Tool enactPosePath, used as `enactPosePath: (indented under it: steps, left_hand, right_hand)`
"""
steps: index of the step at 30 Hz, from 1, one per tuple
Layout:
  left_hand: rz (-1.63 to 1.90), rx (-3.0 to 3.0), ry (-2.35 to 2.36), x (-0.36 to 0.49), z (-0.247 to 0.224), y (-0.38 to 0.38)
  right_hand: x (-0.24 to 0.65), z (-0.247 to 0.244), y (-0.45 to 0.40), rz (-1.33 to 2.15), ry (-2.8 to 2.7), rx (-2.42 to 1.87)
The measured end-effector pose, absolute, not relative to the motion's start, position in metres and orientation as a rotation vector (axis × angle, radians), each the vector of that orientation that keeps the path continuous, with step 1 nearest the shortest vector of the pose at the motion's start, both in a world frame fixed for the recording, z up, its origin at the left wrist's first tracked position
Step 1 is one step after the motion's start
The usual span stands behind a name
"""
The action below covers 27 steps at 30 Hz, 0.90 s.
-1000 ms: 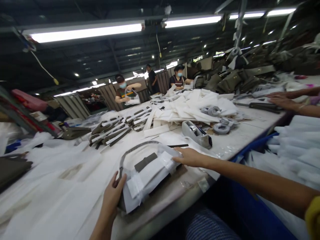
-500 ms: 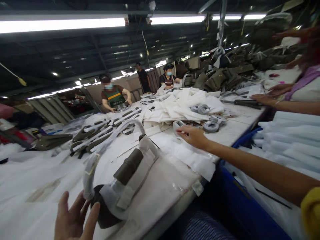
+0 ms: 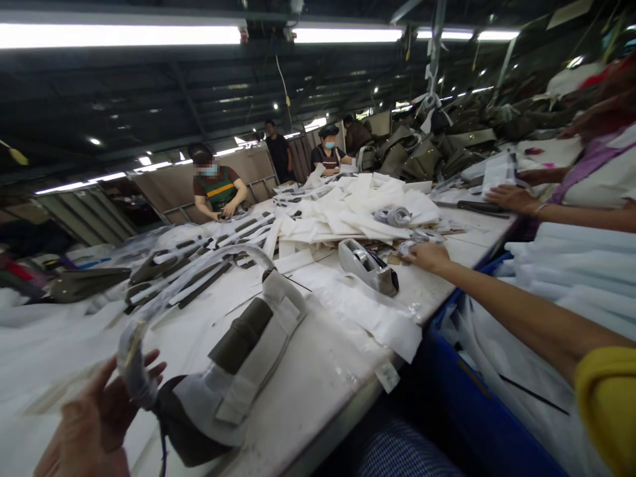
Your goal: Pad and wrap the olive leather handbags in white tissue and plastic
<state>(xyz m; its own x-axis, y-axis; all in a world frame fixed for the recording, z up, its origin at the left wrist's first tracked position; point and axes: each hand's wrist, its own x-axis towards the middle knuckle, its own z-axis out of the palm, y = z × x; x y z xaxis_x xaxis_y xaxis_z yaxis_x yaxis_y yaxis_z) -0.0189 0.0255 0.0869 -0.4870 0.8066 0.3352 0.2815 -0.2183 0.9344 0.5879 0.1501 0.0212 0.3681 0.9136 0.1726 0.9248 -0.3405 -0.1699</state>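
Observation:
My left hand (image 3: 102,411), fingers apart, is at the lower left beside the wrapped curved strap (image 3: 133,364) of a dark olive bag piece (image 3: 191,424). Its fingers reach behind the strap; whether they press on it is unclear. White sheeting covers part of the bag piece, which lies on the table. My right hand (image 3: 428,255) is stretched out to the right of a grey tape dispenser (image 3: 368,265). Its fingers are closed at a roll of clear wrapping (image 3: 408,245), partly hidden by the hand.
White sheets (image 3: 348,212) are heaped mid-table (image 3: 318,358). Dark strips (image 3: 199,258) lie at left, olive bags (image 3: 422,156) behind. A blue bin (image 3: 477,391) with white rolls stands at right. A co-worker (image 3: 218,189) is across the table; another person's hand (image 3: 511,197) is at right.
My right hand has moved right, off the tape dispenser to the wrapping. The dispenser now stands in full view. My left hand and the strap have shifted left, and the strap's lower end has swung outward.

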Motion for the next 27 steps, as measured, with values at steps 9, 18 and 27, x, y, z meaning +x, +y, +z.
enactPosePath:
  steps: [9, 18, 27]
  left_hand:
    - [1.359, 1.23, 1.532, -0.019, 0.15, 0.037]
    - [1.164, 1.43, 1.319, -0.016, 0.178, 0.039]
    - [1.149, 1.537, 1.367, 0.001, 0.183, 0.029]
  right_hand:
    - [0.488, 0.07, 0.101, -0.225, -1.524, -1.628]
    - [0.294, 0.075, 0.066, 0.01, -2.013, -0.824]
    - [0.186, 0.079, 0.078, -0.105, -2.155, -0.674]
